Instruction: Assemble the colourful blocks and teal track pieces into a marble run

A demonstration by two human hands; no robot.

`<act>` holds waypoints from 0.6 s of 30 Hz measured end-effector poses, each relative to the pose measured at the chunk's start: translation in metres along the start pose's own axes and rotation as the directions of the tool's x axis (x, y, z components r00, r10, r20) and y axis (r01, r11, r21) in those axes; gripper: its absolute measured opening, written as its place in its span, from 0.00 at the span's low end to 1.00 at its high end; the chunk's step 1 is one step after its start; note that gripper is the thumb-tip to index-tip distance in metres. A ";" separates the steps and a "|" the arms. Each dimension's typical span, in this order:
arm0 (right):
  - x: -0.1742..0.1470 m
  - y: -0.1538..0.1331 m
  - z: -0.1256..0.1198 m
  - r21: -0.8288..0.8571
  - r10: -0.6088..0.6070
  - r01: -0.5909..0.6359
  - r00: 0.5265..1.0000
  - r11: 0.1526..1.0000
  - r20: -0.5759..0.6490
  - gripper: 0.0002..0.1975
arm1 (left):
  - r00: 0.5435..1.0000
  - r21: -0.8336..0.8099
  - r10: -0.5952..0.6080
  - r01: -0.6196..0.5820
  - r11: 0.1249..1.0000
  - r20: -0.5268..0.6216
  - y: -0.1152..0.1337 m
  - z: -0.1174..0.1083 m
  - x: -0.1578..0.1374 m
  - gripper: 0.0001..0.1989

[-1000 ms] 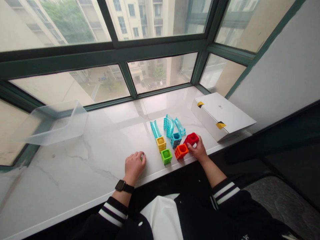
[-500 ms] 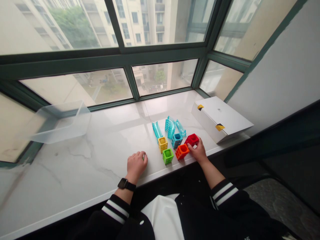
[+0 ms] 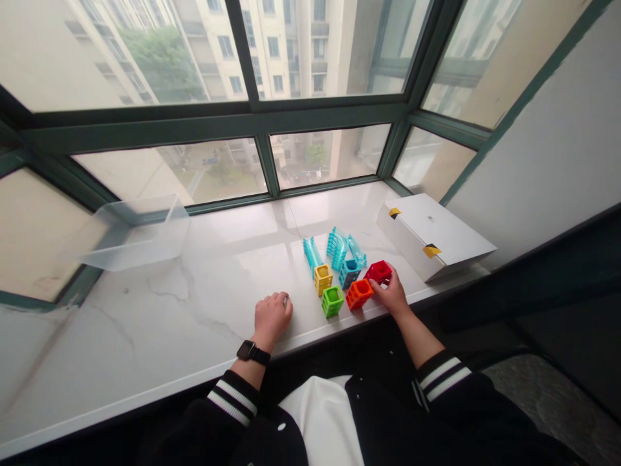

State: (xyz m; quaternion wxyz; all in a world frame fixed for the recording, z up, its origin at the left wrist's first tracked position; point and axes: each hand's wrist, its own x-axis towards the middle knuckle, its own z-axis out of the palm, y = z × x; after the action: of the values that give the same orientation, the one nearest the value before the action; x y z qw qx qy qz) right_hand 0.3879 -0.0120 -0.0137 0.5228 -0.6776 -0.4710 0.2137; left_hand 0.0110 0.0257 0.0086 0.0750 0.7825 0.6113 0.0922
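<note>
The right hand (image 3: pixel 392 294) grips the red block (image 3: pixel 378 272) between thumb and fingers, the block lying at the fingertips, its open top showing; whether it is off the counter (image 3: pixel 218 278) I cannot tell. The left hand (image 3: pixel 273 318) is curled low over the counter, a small greenish thing (image 3: pixel 286 301) showing by its thumb; how tightly it is held is hidden. Just left of the red block stands the orange block (image 3: pixel 359 294), then the green block (image 3: pixel 332 301), with the blue block (image 3: pixel 349 274) and yellow block (image 3: pixel 323 279) behind. Farther back lie three clear blue tracks (image 3: pixel 338 248). The white box (image 3: pixel 446 233) at right bears a small dark mark, too small to read, and yellow-and-black tape (image 3: pixel 431 250). A clear tub (image 3: pixel 140 252) sits far left.
</note>
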 end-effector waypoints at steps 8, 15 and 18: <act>-0.011 -0.002 -0.027 -0.016 -0.071 0.071 0.997 0.997 0.006 0.46 | 0.998 -0.475 -0.059 0.064 0.878 0.026 -0.022 -0.008 0.003 0.19; -0.022 -0.058 -0.049 -0.025 -0.275 0.280 0.919 0.960 -0.283 0.34 | 0.976 -0.686 -0.168 0.029 0.727 -0.137 -0.069 -0.022 -0.018 0.17; -0.032 -0.102 -0.033 -0.094 -0.409 0.399 0.867 0.912 -0.285 0.31 | 0.988 -0.617 -0.070 -0.033 0.786 -0.141 -0.076 -0.017 -0.034 0.17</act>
State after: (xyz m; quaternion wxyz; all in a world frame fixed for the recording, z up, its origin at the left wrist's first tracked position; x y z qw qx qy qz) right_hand 0.3568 -0.0553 0.0847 0.6101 -0.5967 -0.5211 -0.0126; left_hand -0.0730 0.0108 0.0059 0.2795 0.6991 0.5590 0.3473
